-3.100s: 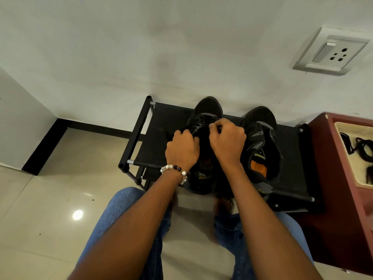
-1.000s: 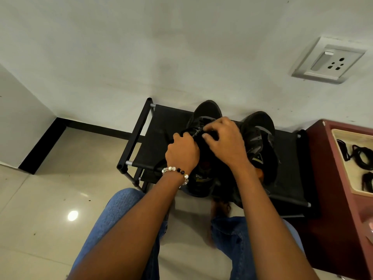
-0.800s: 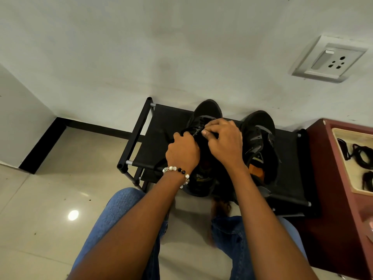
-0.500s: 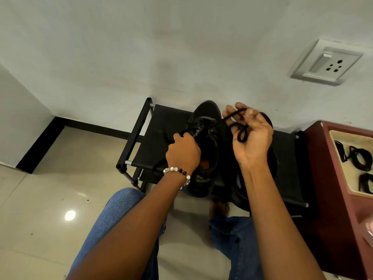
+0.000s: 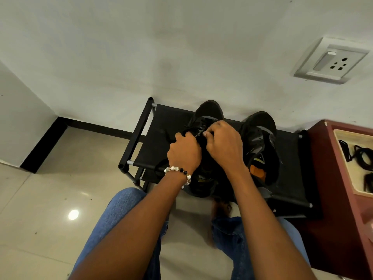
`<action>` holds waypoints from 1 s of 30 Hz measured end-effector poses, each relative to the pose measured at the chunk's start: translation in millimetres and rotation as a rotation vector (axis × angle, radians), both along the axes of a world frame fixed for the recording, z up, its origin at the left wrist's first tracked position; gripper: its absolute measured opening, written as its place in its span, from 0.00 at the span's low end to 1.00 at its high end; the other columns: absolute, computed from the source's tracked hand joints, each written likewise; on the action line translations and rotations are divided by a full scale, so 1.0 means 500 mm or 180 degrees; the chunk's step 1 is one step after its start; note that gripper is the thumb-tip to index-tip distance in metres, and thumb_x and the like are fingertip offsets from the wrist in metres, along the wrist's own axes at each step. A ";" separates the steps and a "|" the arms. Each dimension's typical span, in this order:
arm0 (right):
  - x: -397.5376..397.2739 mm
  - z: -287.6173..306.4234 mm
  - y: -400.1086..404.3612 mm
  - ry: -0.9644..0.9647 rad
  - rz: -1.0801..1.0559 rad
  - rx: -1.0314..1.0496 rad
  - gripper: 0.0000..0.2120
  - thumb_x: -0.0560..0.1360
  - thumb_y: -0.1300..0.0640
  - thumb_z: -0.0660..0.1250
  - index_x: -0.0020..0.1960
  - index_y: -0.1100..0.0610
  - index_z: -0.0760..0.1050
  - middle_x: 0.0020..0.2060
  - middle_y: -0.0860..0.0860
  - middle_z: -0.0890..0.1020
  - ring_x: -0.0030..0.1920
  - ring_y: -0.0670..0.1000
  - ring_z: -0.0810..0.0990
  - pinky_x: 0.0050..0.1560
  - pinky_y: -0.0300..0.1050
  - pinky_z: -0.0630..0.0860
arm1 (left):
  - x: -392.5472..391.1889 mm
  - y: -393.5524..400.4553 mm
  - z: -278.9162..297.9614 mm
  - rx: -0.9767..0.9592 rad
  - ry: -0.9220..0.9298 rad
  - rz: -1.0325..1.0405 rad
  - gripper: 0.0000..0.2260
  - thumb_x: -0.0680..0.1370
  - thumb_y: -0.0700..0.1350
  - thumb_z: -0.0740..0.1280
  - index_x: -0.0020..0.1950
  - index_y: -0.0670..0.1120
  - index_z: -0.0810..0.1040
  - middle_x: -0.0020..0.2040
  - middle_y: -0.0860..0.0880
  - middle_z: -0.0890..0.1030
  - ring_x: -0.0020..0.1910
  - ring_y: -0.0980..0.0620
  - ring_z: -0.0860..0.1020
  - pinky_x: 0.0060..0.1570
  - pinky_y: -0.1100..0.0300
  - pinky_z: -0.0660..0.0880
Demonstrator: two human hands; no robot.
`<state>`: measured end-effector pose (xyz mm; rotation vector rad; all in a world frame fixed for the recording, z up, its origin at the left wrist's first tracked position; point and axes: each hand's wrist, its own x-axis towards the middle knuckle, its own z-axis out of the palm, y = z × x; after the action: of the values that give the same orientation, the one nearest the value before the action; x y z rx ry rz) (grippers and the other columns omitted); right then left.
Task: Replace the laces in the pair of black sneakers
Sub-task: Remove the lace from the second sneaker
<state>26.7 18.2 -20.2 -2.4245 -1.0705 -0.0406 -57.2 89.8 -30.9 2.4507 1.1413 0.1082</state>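
While both hands [image 5: 203, 145] pinch left sneaker [image 5: 203, 118] lace, right sneaker [image 5: 260, 138] lettering unreadable

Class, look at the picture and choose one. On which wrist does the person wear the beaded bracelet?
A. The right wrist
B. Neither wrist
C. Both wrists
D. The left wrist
D. The beaded bracelet circles the wrist just behind the left hand, while the wrist behind the right hand is bare; both hands are working at the left sneaker on the black rack.
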 end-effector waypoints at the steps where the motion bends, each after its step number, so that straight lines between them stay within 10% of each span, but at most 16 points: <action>1: -0.002 0.001 0.001 0.0127 -0.0099 0.0119 0.09 0.79 0.55 0.64 0.48 0.59 0.80 0.47 0.53 0.81 0.47 0.54 0.79 0.46 0.50 0.75 | -0.001 0.001 0.000 0.0010 0.0001 -0.0004 0.13 0.82 0.48 0.57 0.60 0.42 0.72 0.58 0.40 0.73 0.52 0.35 0.78 0.39 0.54 0.70; 11: 0.004 0.048 -0.018 0.4244 -0.0772 0.3903 0.11 0.83 0.60 0.54 0.45 0.59 0.71 0.41 0.57 0.84 0.50 0.60 0.83 0.57 0.52 0.78 | -0.002 -0.005 0.005 0.0036 0.0007 0.0003 0.14 0.82 0.49 0.57 0.60 0.40 0.73 0.59 0.40 0.73 0.53 0.35 0.78 0.39 0.55 0.68; 16: 0.016 0.031 -0.022 0.2478 -0.0903 0.2190 0.02 0.78 0.54 0.66 0.50 0.52 0.75 0.40 0.50 0.82 0.46 0.48 0.82 0.57 0.50 0.77 | -0.004 0.004 0.002 0.0002 -0.0028 -0.0013 0.13 0.82 0.48 0.58 0.59 0.41 0.73 0.57 0.41 0.74 0.51 0.35 0.78 0.38 0.55 0.68; 21: 0.011 0.018 -0.013 0.0318 0.0000 -0.0147 0.15 0.77 0.50 0.66 0.63 0.50 0.76 0.55 0.49 0.78 0.60 0.52 0.71 0.59 0.57 0.68 | -0.001 0.005 -0.005 0.0003 -0.0076 -0.0036 0.13 0.82 0.49 0.57 0.59 0.41 0.73 0.56 0.40 0.74 0.50 0.36 0.78 0.39 0.54 0.71; 30: -0.011 0.009 -0.005 -0.0228 -0.0163 -0.0151 0.12 0.79 0.53 0.64 0.57 0.58 0.80 0.52 0.54 0.79 0.49 0.57 0.79 0.40 0.46 0.73 | -0.001 0.006 -0.009 0.0064 -0.0103 -0.0077 0.13 0.82 0.49 0.57 0.59 0.42 0.74 0.55 0.41 0.75 0.47 0.38 0.79 0.38 0.55 0.72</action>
<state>21.2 15.6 -15.4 -2.5099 -1.0513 -0.1211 -57.9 92.8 -35.1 2.4706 1.1016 0.1523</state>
